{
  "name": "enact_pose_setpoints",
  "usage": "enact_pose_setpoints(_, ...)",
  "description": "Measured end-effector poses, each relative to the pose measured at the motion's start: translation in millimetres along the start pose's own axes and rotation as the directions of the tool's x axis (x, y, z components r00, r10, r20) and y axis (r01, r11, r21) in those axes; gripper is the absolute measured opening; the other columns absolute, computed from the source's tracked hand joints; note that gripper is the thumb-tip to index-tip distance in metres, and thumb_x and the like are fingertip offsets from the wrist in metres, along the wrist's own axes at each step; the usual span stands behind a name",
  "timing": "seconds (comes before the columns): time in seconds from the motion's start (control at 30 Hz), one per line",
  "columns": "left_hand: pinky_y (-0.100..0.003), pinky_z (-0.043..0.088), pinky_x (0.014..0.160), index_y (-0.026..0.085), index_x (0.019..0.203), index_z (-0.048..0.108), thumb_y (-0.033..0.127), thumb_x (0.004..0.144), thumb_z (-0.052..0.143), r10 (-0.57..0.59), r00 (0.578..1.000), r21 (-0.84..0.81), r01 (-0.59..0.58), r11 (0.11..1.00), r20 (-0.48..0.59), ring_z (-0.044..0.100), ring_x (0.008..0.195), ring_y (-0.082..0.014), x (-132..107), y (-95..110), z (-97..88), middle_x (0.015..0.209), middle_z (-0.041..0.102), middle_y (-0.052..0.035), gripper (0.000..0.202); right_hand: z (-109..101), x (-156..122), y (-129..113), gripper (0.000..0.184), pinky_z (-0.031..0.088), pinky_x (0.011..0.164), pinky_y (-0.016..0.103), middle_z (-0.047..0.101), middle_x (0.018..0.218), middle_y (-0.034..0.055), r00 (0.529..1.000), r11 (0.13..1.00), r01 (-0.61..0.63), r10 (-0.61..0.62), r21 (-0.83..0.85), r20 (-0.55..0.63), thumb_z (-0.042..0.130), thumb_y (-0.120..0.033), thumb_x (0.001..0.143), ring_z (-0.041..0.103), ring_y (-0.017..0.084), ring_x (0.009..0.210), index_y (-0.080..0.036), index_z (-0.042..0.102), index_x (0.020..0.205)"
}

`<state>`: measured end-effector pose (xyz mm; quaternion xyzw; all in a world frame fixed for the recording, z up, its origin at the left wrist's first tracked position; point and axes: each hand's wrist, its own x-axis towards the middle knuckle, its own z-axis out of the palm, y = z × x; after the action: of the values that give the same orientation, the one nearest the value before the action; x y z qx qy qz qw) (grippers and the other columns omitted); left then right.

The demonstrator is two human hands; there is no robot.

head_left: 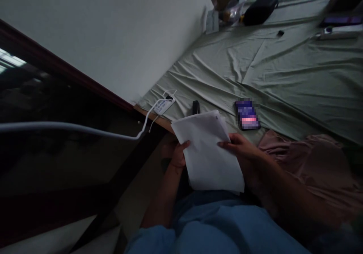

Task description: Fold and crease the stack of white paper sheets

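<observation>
A stack of white paper sheets [211, 159] lies tilted across my lap, its far edge reaching the bed's edge. The top sheet looks blank apart from a small dark mark at its far right corner. My left hand [179, 155] grips the left side, thumb on top and fingers hidden beneath. On the opposite side my right hand [239, 145] pinches the edge the same way. Beyond the stack stands a small black object [195, 107], partly covered by the paper. A phone [247, 114] with its screen lit, blurred out, lies past my right hand.
A white power strip [165, 105] with a white cable [113, 129] sits at the bed corner; the cable runs left through the air. Pinkish cloth [312, 159] is bunched at right. A black case [261, 10] and plastic packaging [234, 13] rest far back on the green sheet [297, 72].
</observation>
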<state>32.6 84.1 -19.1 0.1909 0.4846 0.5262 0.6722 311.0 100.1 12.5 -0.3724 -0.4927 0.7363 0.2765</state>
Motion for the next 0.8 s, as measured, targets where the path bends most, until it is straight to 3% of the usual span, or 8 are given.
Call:
enact_pose_setpoints(0.07,-0.044,0.058,0.089,0.012,0.099,0.071,0.030,0.054,0.094,0.010,0.999,0.069,-0.007,0.998,-0.043,0.073,0.086,-0.0281,-8,-2,4.2,0.085,0.076,-0.0083,0.053,-3,8,4,0.041,0.051,0.063,0.030,0.069,0.085,0.0057,0.990,0.978,0.072,-0.095,-0.196,-0.108,0.070,-0.056,0.082,0.063,0.019,0.072,-0.017,0.067,0.096)
enact_pose_setpoints(0.13,-0.038,0.059,0.082,0.011,0.102,0.072,0.031,0.056,0.093,0.038,0.999,0.120,-0.033,0.992,-0.039,0.072,0.080,-0.0237,-16,0,8.7,0.089,0.076,-0.0084,0.054,-7,16,7,0.046,0.055,0.070,0.035,0.069,0.097,0.0090,0.906,0.898,0.160,-0.299,-0.410,-0.299,0.066,-0.050,0.085,0.065,0.023,0.082,-0.017,0.063,0.116)
enact_pose_setpoints(0.27,-0.031,0.056,0.075,0.011,0.101,0.074,0.034,0.062,0.092,0.077,0.997,0.256,-0.083,0.963,0.030,0.070,0.078,-0.0197,-27,8,14.7,0.094,0.076,-0.0085,0.049,-9,17,-7,0.061,0.051,0.098,0.050,0.055,0.139,0.0200,0.540,0.579,0.147,-0.726,-0.802,-0.425,0.056,-0.035,0.093,0.055,0.031,0.125,-0.017,0.042,0.149)
enact_pose_setpoints(0.33,-0.031,0.055,0.076,0.010,0.099,0.075,0.037,0.065,0.091,0.081,0.992,0.337,-0.108,0.935,0.094,0.069,0.080,-0.0200,-30,11,17.3,0.094,0.076,-0.0093,0.046,-6,11,-21,0.055,0.039,0.112,0.055,0.045,0.152,0.0203,0.451,0.388,0.050,-0.831,-0.920,-0.326,0.051,-0.031,0.097,0.042,0.032,0.141,-0.019,0.044,0.150)
enact_pose_setpoints(0.47,-0.029,0.054,0.074,0.009,0.096,0.075,0.040,0.068,0.089,0.100,0.981,0.381,-0.157,0.911,0.166,0.067,0.077,-0.0188,-33,10,23.0,0.090,0.075,-0.0089,0.044,0,-3,-43,0.038,0.028,0.118,0.058,0.047,0.154,0.0131,0.550,0.159,-0.048,-0.820,-0.986,-0.159,0.049,-0.030,0.100,0.032,0.033,0.148,-0.024,0.061,0.136)
enact_pose_setpoints(0.57,-0.027,0.052,0.068,0.009,0.094,0.075,0.043,0.070,0.087,0.124,0.982,0.368,-0.170,0.914,0.146,0.065,0.071,-0.0169,-34,6,25.7,0.084,0.073,-0.0078,0.043,3,-9,-48,0.031,0.028,0.116,0.060,0.063,0.138,0.0116,0.650,0.116,-0.108,-0.743,-0.987,-0.158,0.048,-0.033,0.102,0.038,0.034,0.144,-0.023,0.070,0.121)
enact_pose_setpoints(0.7,-0.028,0.052,0.068,0.010,0.097,0.074,0.048,0.072,0.085,0.126,0.983,0.347,-0.164,0.923,0.131,0.066,0.071,-0.0179,-35,1,29.1,0.085,0.074,-0.0083,0.047,7,-16,-56,0.034,0.033,0.113,0.055,0.055,0.147,0.0138,0.734,0.061,-0.133,-0.665,-0.989,-0.139,0.047,-0.030,0.102,0.044,0.032,0.139,-0.021,0.066,0.129)
enact_pose_setpoints(0.8,-0.031,0.054,0.073,0.010,0.102,0.075,0.052,0.073,0.084,0.144,0.983,0.340,-0.174,0.924,0.113,0.069,0.076,-0.0205,-36,-1,34.5,0.089,0.075,-0.0100,0.052,13,-20,-65,0.031,0.033,0.111,0.053,0.068,0.130,0.0113,0.825,0.023,-0.126,-0.553,-0.992,-0.117,0.045,-0.028,0.103,0.053,0.031,0.128,-0.021,0.069,0.120)
